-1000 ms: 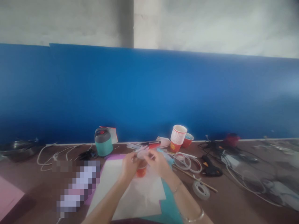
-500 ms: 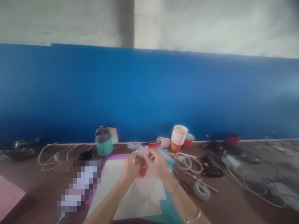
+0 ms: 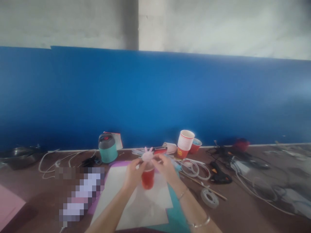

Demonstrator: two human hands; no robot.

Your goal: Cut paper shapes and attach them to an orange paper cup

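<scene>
A small pale pink rabbit-head shape point(image 3: 147, 157) with two upright ears is held between my hands. My left hand point(image 3: 133, 174) pinches its left edge, and the fingers of my right hand point(image 3: 165, 168) close on its right side. Just under it a red paper cup point(image 3: 147, 178) stands upright on white paper point(image 3: 116, 194). The shape overlaps the cup's top, and I cannot tell whether the two touch. Purple and teal sheets point(image 3: 178, 215) stick out from beneath the white paper.
Behind my hands lie straws and a tipped paper cup point(image 3: 170, 147). To the right are stacked paper cups point(image 3: 186, 144), coiled tubing point(image 3: 194, 170), a glue gun point(image 3: 220, 174), a tape roll point(image 3: 210, 198) and cables. A teal flask point(image 3: 108, 150) stands left.
The pink shape now shows upright with its ears on top, where before it was blurred and tilted between my fingers. My hands have parted slightly, uncovering more of the red cup.
</scene>
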